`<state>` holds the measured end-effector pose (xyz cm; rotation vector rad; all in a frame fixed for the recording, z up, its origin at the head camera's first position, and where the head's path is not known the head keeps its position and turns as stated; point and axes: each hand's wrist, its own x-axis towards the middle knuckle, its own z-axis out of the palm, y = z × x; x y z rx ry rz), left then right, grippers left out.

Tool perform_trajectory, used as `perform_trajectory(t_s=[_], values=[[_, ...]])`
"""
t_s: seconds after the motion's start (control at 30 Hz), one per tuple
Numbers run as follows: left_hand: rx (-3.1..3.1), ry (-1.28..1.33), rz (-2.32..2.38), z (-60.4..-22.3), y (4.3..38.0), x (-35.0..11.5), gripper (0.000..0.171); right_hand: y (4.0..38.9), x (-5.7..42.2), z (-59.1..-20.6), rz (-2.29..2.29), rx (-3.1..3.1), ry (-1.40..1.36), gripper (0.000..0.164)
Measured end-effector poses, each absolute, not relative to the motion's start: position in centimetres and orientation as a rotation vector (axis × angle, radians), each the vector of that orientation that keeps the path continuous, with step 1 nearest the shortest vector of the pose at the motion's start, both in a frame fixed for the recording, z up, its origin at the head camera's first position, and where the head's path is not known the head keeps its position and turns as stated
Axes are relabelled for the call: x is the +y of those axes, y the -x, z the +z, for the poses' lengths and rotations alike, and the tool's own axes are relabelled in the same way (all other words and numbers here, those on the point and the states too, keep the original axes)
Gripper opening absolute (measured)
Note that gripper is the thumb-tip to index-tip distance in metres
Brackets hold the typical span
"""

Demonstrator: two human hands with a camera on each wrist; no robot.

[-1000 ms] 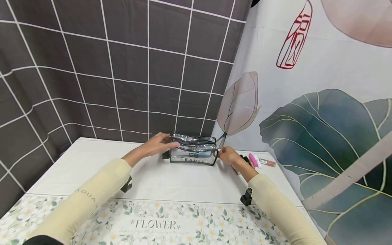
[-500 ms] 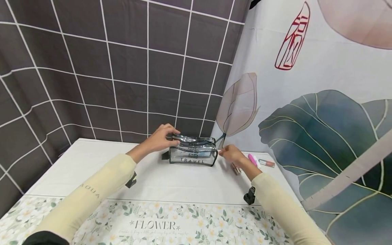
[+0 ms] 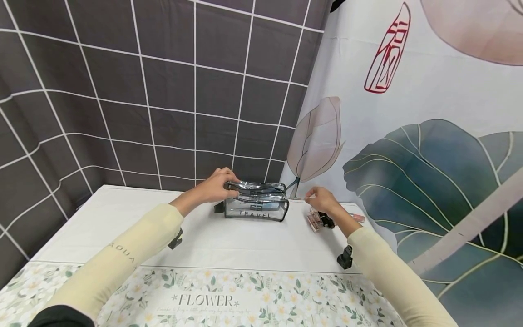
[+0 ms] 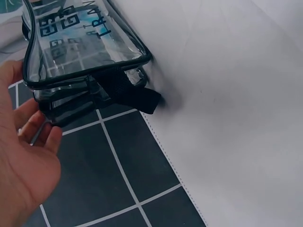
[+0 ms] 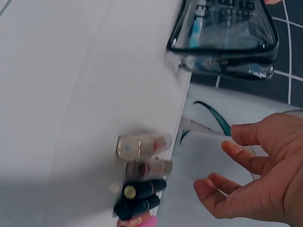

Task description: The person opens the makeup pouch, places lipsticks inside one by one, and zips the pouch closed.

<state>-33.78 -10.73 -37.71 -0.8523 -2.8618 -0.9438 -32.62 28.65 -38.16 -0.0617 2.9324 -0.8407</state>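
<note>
A clear travel bag [image 3: 254, 213] with black piping and the word TRAVEL stands near the back edge of the white table. My left hand [image 3: 215, 186] holds its upper left end, thumb in front and fingers behind; the left wrist view shows the fingers [image 4: 53, 139] curled at its back. Something blue [image 4: 97, 24] shows through the plastic. To the bag's right, my right hand [image 3: 323, 200] is apart from it, fingers loosely bent and holding nothing. Below that hand lie several lipstick tubes: light-coloured ones [image 5: 142, 146], black ones [image 5: 144, 189] and a pink one [image 5: 149, 222].
A reddish tube [image 3: 357, 217] lies at the table's right side, partly behind the right arm. A black strap [image 4: 128, 92] sticks out from the bag's left end. Dark gridded cloth [image 3: 163, 91] hangs behind the table. A floral mat [image 3: 212, 290] covers the front.
My left hand has moved from beside the bag's left end to hold its upper edge. My right hand has drawn away from the bag's right end, to the right.
</note>
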Motion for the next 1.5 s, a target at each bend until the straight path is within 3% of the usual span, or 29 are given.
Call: perform_trajectory(t_s=[0.37,1.5], values=[[-2.916,0.881,-0.887,-37.2,33.6,-10.9,0.061,32.5,30.3,-37.8,-0.730,2.989,-0.060,0.041],[-2.926,0.949,-0.863,-37.6,33.7,-10.9,0.065,31.9,37.3,-38.9,-0.400,3.039,-0.248,0.049]])
